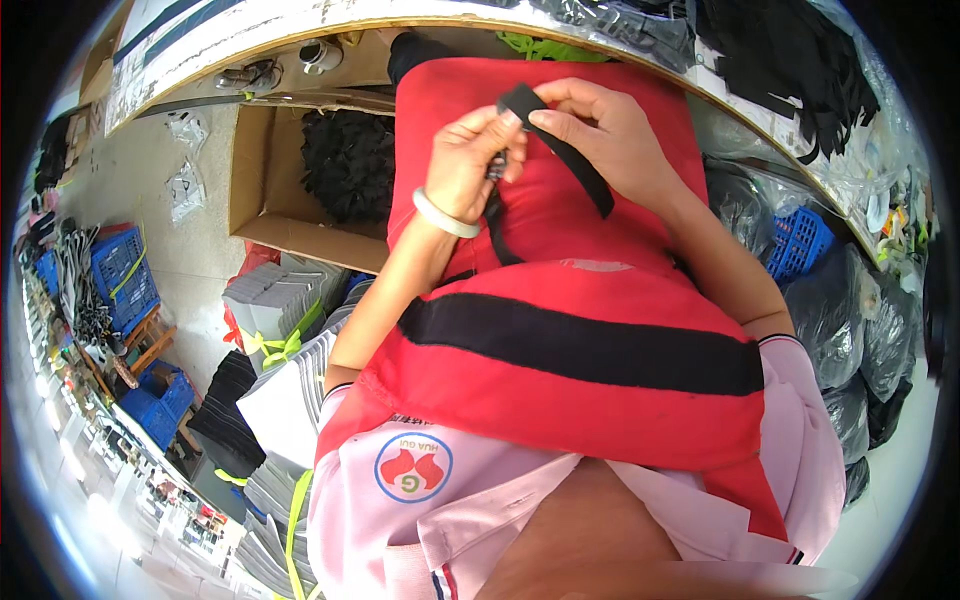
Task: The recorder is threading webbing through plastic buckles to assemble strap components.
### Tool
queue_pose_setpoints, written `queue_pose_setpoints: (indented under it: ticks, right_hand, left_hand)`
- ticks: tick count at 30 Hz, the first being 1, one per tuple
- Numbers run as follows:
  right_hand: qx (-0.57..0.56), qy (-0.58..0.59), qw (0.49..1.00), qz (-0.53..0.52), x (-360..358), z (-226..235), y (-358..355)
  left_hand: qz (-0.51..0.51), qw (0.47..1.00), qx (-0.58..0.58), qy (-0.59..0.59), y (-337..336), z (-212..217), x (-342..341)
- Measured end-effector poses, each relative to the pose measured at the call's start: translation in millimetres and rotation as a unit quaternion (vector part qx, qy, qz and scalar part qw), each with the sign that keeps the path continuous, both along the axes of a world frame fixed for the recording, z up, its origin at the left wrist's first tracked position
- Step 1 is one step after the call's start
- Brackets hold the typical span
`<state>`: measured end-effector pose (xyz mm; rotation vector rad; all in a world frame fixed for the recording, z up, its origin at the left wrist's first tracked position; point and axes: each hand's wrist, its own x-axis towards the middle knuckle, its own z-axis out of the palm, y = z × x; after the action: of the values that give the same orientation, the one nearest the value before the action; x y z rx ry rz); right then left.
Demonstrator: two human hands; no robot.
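Note:
Above my red apron [560, 222], a black fabric strap [578, 168] is pinched between my two hands. My left hand [474, 158], with a pale bangle [444, 214] at the wrist, grips the strap's folded top end between thumb and fingers. My right hand [610, 135] closes on the same end from the other side. One length of the strap hangs free below my right hand. Another dark strip [502, 232] drops from under my left hand, and a small patterned dark piece [496, 166] shows at those fingers; its kind cannot be made out.
An open cardboard box [255, 165] holding a heap of black pieces [350, 165] stands to the left. A worktable edge [790, 130] curves across the far side, with black strips [790, 60] on it. Tied grey stacks [275, 300] lie left; black plastic bags [830, 310] and a blue basket [800, 243] sit right.

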<state>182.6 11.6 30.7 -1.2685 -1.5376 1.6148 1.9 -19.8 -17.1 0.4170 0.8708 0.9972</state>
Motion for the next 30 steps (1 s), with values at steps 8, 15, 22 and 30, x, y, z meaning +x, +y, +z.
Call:
queue_pose_setpoints:
  ticks: [8,15,22,30]
  right_hand:
    - [0.135,-0.148,0.963,0.183,6,-6,22]
    - [-0.175,0.087,0.981,0.009,5,8,16]
    - [-0.245,0.166,0.954,-0.035,1,-4,2]
    - [-0.210,0.171,0.958,-0.093,-9,-6,-5]
  left_hand:
    - [-0.091,0.780,0.386,0.484,4,-2,-13]
    - [0.012,0.989,0.070,0.126,0,3,-5]
    - [0.030,0.978,0.126,0.165,-4,9,8]
    - [0.070,0.905,0.242,0.343,-3,0,6]
